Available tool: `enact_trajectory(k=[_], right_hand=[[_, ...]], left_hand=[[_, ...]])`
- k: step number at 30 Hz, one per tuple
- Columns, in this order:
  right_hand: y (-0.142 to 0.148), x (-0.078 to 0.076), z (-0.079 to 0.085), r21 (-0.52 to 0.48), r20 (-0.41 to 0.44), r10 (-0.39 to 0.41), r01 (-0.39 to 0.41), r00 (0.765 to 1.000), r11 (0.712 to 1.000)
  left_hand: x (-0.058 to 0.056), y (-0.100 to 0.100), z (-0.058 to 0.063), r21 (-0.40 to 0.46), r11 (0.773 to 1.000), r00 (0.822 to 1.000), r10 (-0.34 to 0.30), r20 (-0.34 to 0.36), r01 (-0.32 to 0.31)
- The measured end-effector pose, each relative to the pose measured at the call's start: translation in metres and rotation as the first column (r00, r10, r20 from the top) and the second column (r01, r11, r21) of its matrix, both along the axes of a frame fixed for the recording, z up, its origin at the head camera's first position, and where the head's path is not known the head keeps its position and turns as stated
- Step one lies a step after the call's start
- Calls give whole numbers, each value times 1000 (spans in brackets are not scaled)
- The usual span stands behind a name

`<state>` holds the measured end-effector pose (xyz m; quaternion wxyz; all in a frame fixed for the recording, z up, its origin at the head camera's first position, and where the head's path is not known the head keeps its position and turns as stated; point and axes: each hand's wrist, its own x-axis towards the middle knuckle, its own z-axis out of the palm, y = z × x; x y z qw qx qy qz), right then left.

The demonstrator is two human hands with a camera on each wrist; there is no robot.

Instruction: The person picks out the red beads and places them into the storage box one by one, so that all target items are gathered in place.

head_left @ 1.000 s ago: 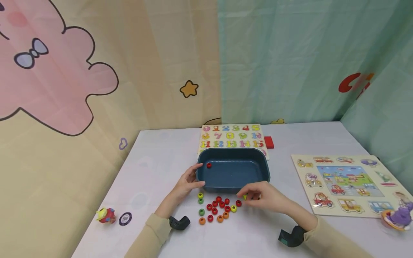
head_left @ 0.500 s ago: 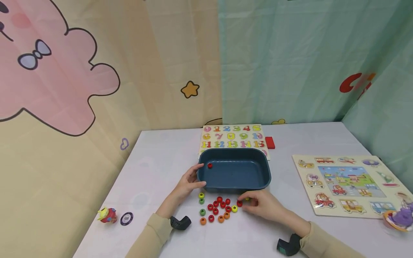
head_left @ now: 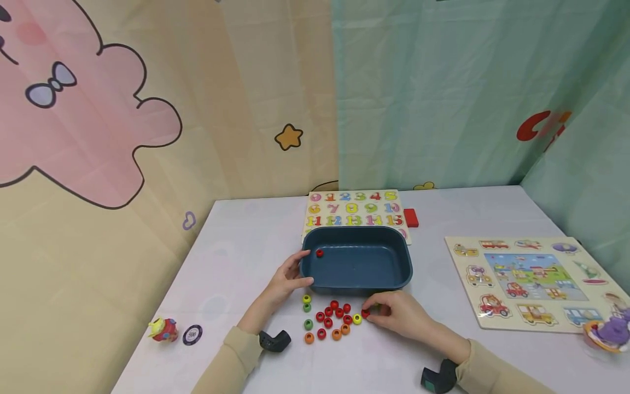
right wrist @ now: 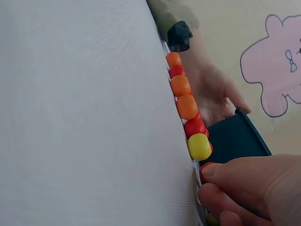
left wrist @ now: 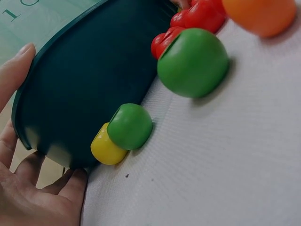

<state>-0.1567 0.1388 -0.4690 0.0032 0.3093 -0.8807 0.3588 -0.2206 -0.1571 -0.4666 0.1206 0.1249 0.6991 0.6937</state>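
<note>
My left hand (head_left: 285, 279) grips the left end of a dark blue plastic tub (head_left: 356, 290), thumb and fingers spread around its corner. One red bead (head_left: 319, 253) lies inside the tub. My right hand (head_left: 403, 314) pinches another red bead (right wrist: 204, 173) between thumb and index finger, low at the table in front of the tub. Part of a yellow bead (right wrist: 212, 220) shows beneath that hand. Between the hands lie loose red beads (head_left: 328, 323), a yellow bead (right wrist: 199, 147), orange beads (head_left: 337, 334) and green beads (left wrist: 193, 63).
Behind the tub lies a number puzzle board (head_left: 351, 208), with a red block (head_left: 410, 218) beside it. A vehicle puzzle board (head_left: 536, 284) and a purple toy (head_left: 614, 331) are at the right. A small toy figure (head_left: 163, 329) and a round 500 chip (head_left: 192, 335) sit at the left.
My right hand has shifted slightly toward me, its thumb and index finger closing onto the red bead at the right of the group. The left hand and tub stay put.
</note>
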Motion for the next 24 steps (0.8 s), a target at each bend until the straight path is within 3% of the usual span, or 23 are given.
enact_trajectory(k=[6, 9, 12, 16, 18, 24], right_hand=[[-3, 6, 15, -8, 12, 38, -38, 999, 999], [-5, 10, 33, -36, 41, 82, -80, 996, 996], [-8, 5, 54, -73, -14, 125, -126, 992, 989], [-15, -14, 79, -137, -134, 192, -210, 972, 968], [-20, -28, 89, -183, -146, 210, -235, 967, 955], [-39, -73, 106, -317, -39, 180, -183, 983, 931]], left_hand=[[0, 0, 0, 6, 1000, 1000, -9, 8, 9], [-1, 0, -1, 2, 1000, 1000, -17, 1, 17], [0, 0, -1, 2, 1000, 1000, -17, -2, 17], [0, -1, 0, 9, 1000, 1000, -14, -15, 14], [0, 0, 0, 12, 1000, 1000, -15, -20, 15], [1, 0, 1, 19, 999, 999, -33, -32, 34]])
